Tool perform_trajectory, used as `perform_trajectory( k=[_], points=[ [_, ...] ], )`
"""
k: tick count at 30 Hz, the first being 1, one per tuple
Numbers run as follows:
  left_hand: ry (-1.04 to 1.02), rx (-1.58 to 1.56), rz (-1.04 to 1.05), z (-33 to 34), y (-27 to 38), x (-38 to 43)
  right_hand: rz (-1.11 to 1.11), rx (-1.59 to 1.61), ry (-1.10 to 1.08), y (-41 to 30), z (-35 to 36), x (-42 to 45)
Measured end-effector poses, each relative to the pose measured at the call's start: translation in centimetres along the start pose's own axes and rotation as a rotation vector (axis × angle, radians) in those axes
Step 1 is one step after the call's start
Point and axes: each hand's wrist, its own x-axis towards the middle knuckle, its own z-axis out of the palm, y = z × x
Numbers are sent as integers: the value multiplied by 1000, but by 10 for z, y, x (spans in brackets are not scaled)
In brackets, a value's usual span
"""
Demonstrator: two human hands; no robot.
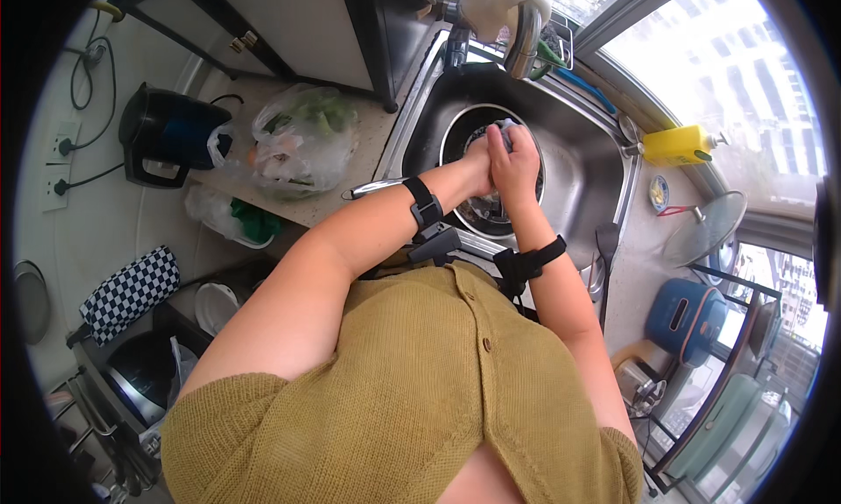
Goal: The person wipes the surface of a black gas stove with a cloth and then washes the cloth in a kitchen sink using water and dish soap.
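My left hand (481, 166) and my right hand (514, 159) are pressed together over a dark round pan (460, 120) in the stainless-steel sink. Between them is a wet, bunched, dark-and-white cloth (504, 124), clasped by the fingers of both hands. Water and some loose bits lie in the pan below. Its metal handle (378, 187) reaches over the sink's left edge, beneath my left forearm. The chrome faucet (524, 41), with a pale cloth (493, 1) draped on it, stands just beyond my hands. The pan's middle is hidden by my hands.
A clear plastic bag of vegetables (302, 143) and a dark electric kettle (174, 136) are on the left counter. Right of the sink (591, 169) stand a yellow pump bottle (680, 145), a glass lid (706, 228) and a black spatula (606, 241). A blue appliance (686, 320) sits farther right.
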Motion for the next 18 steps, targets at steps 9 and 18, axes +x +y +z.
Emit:
perform_trajectory(
  k=[9,18],
  points=[
    [-64,-69,-27,5,1,4,187,-138,-91,-7,-12,-6],
    [-35,-96,-15,17,5,-3,125,-185,-74,-14,-14,-4]
  ],
)
